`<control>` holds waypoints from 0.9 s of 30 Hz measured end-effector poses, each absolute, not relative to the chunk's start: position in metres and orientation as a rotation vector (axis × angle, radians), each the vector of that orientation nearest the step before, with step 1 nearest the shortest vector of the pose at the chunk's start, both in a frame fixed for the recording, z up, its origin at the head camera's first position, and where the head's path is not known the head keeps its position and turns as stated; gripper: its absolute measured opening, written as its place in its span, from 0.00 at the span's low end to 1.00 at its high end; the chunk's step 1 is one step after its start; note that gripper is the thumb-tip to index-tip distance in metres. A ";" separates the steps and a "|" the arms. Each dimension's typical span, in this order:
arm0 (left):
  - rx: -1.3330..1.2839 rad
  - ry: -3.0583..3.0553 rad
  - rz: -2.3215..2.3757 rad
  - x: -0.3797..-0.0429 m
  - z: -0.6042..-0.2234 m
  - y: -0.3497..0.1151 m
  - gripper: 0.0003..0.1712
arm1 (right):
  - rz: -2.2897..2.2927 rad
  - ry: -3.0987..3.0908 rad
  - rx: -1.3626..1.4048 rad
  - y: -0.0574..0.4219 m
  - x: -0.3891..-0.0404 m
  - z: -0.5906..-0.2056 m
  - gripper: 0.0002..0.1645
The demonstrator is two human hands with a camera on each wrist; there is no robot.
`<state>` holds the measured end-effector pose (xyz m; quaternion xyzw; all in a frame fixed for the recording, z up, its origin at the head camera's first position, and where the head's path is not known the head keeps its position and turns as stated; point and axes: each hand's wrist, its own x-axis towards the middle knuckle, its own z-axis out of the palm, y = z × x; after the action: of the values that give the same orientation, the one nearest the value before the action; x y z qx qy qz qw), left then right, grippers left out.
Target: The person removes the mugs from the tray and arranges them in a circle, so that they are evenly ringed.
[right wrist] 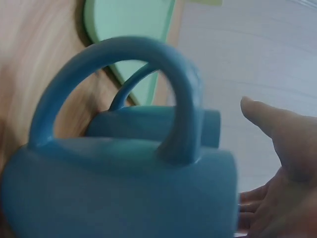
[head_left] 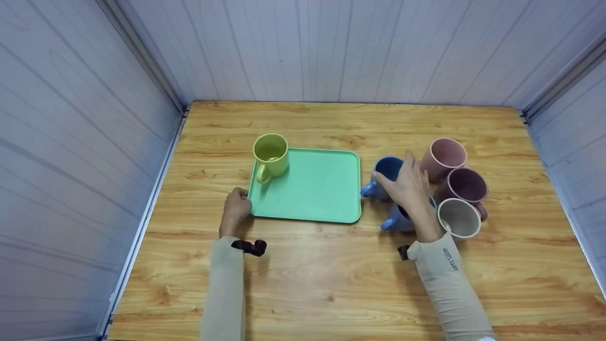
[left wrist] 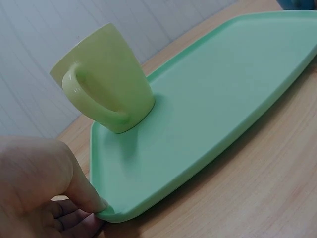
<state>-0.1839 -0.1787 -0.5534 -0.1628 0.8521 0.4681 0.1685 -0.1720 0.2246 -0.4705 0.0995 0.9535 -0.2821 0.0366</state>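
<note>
At the near-left corner of the green tray (head_left: 315,189), my left hand (head_left: 236,204) pinches the rim, thumb on top and fingers beneath. A yellow-green mug (head_left: 272,154) stands upright on the tray's left part, its handle turned toward me. My right hand (head_left: 408,184) is above the farther blue mug (head_left: 387,166), thumb and fingers spread apart. In the right wrist view the thumb stands clear of that farther mug (right wrist: 148,124). The nearer blue mug (right wrist: 119,188) fills the foreground there; my right forearm partly covers this mug (head_left: 401,221) in the head view.
Right of the blue mugs stand a pink mug (head_left: 442,158), a dark mauve mug (head_left: 466,187) and a white mug (head_left: 459,218), close together. White panels (head_left: 303,52) enclose the wooden table (head_left: 322,284) at the back and sides.
</note>
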 end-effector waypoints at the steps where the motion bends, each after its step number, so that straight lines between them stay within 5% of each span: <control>1: -0.463 2.421 1.337 -0.184 -0.553 -0.178 0.26 | -0.872 2.938 0.290 0.223 -0.173 -0.470 0.67; 27: -0.468 2.439 1.352 -0.184 -0.552 -0.178 0.25 | -0.946 3.047 0.032 0.186 -0.198 -0.460 0.53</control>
<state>-0.1837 -0.1777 -0.5523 -0.1635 0.8520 0.4721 0.1564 -0.1981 0.1859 -0.4599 0.0100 0.9547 -0.2965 -0.0245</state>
